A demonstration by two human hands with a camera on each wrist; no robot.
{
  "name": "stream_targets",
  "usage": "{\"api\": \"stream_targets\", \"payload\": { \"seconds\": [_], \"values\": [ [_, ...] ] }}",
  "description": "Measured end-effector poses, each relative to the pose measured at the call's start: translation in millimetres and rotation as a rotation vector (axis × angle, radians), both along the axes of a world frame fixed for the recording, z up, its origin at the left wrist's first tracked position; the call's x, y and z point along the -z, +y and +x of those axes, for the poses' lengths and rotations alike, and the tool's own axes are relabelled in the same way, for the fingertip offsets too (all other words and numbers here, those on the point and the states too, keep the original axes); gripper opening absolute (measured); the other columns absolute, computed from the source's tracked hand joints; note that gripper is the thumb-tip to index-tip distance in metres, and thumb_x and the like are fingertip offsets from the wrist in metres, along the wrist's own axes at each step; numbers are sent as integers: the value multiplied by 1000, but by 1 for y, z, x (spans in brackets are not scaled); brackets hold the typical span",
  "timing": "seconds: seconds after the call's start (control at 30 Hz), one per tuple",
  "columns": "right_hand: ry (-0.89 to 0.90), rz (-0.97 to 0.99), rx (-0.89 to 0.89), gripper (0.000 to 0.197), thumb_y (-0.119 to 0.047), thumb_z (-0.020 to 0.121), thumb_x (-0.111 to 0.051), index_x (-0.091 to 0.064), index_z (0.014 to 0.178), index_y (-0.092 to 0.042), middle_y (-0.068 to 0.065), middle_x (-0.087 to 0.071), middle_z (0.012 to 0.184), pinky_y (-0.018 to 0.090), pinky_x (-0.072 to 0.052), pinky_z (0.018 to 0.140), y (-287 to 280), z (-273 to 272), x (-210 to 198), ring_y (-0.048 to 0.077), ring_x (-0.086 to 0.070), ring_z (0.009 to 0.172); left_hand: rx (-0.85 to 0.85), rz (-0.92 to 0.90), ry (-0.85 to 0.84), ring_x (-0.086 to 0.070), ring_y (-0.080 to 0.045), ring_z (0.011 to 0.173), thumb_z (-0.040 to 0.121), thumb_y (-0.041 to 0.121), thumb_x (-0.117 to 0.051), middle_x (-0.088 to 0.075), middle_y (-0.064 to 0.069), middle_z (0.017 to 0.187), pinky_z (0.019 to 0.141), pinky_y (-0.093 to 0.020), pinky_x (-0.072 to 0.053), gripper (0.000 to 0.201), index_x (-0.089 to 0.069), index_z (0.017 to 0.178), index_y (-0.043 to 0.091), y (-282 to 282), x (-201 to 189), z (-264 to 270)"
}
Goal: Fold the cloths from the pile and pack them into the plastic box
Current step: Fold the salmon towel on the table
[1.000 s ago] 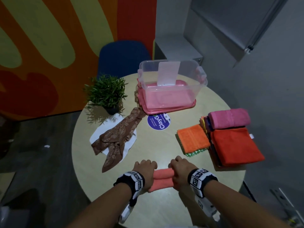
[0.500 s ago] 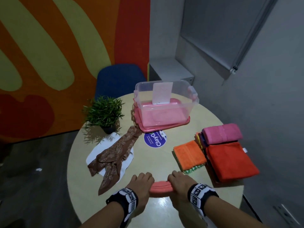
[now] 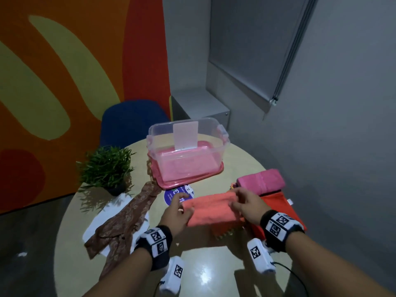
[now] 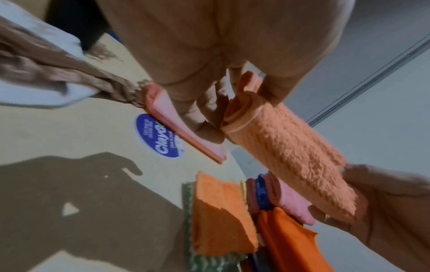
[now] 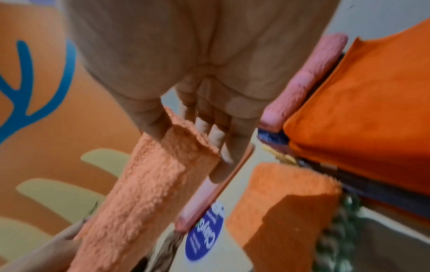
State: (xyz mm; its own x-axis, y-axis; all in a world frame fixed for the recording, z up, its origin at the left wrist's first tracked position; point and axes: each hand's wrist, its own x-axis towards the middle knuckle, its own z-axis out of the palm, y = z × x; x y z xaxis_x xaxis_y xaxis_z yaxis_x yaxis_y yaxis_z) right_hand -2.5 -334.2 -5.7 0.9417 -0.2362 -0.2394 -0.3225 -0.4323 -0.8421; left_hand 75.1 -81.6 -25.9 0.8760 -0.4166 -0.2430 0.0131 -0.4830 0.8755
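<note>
— The rolled coral cloth [image 3: 211, 209] is off the table now; a second ago both hands had it pressed down at the near edge, and now it hangs in the air between them, carried toward the plastic box [image 3: 188, 153]

— So the rolling is done, by the look of it?

— I'd say so, and this is the carry. The left hand [image 3: 176, 214] pinches one end, thumb against fingers; from its wrist you can see the layered end of the roll caught there. The right hand [image 3: 246, 205] has its fingers curled round the other end

— And the box, anything in it?

— Looks empty to me. It's clear, sitting on its pink lid [image 3: 214, 171] at the far side of the round table [image 3: 203, 264], with a white label on the wall facing us. This would be the first cloth in, I think

— What's left to fold?

— The pile [image 3: 282, 209] at the right: a red-orange cloth on top with darker ones under it, a pink roll [image 3: 261, 181] at its far end, and an orange folded cloth [image 5: 284, 198] beside it, on something green-patterned

— Anything in the way?

— Not much. A blue sticker [image 3: 177, 195] lies flat under the path. The potted plant [image 3: 107, 166] and the brown scarf [image 3: 126, 217] on a white cloth [image 3: 96, 227] sit off to the left, well apart. The box wall is the only thing to clear
</note>
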Motion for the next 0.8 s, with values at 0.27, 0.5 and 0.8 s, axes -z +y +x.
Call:
{"api": "stream_targets", "payload": {
  "seconds": [0.27, 0.5, 0.8],
  "values": [
    [-171, -82, 326, 38, -20, 84, -77, -52, 111, -31, -1, -58, 66, 26, -46, 59, -116, 4, -26, 14, -55, 56, 19, -97, -106, -67, -17, 84, 95, 28, -61, -65, -3, 108, 73, -36, -58, 35, -45, 120, 45, -131, -24, 16],
    [-94, -62, 373, 36, -8, 83, -63, -46, 109, -26, 3, -68, 87, 41, -57, 74, -187, 21, -19, 28, -68, 77, 40, -24, -125, -66, -21, 78, 95, 13, -56, -57, 5, 123, 84, -45, -57, 40, -43, 124, 35, -209, -25, 22],
    [-166, -377, 18, 35, -2, 86, -63, -61, 112, -25, 5, -43, 129, 32, -50, 94, -215, 26, 11, 19, -56, 101, 64, 102, -266, -51, -9, 98, 91, 2, -58, -45, -2, 118, 97, -25, -42, 26, -62, 107, 22, -241, -4, 17]
  ]
}}
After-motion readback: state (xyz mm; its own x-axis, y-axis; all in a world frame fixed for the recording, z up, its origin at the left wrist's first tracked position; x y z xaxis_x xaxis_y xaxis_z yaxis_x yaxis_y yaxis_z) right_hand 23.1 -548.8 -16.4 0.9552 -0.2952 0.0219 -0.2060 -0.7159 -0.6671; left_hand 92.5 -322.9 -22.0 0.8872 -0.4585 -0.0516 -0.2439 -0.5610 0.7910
